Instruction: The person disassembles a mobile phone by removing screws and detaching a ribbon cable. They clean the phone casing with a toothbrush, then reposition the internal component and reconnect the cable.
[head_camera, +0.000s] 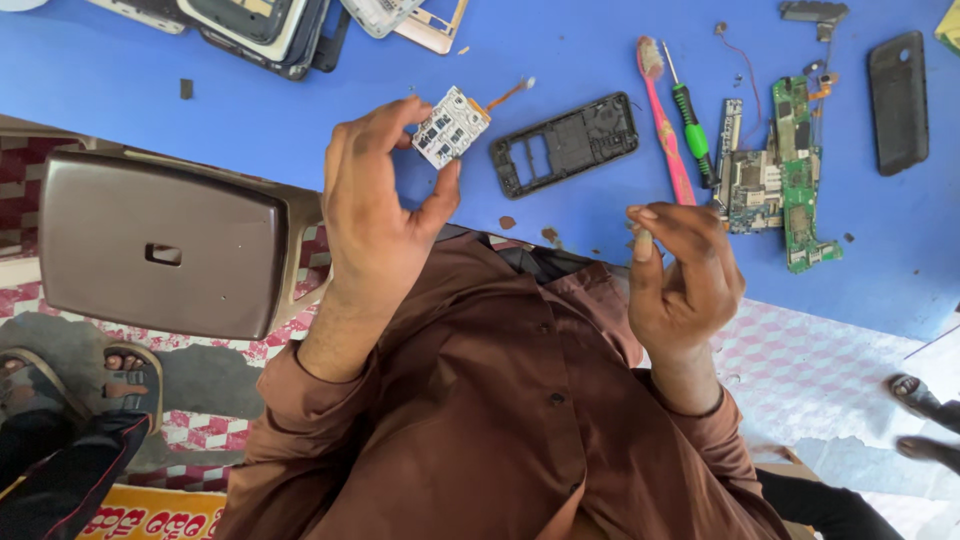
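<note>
My left hand (372, 215) is raised over the blue table (200, 90) and pinches a small white keypad board (453, 126) between thumb and fingers; an orange flex strip sticks out of the board's right end. My right hand (682, 272) hovers near the table's front edge with its fingers curled and thumb pressed to the fingertips. I cannot tell if anything tiny is pinched there. A black phone frame (565, 143) lies on the table between the two hands.
A pink toothbrush (665, 120), a green-handled screwdriver (692, 125), green circuit boards (797, 175) and a black back cover (897, 100) lie to the right. Phone shells (260, 25) sit at the far edge. A brown stool (160, 245) stands left; other people's feet (130, 372) are nearby.
</note>
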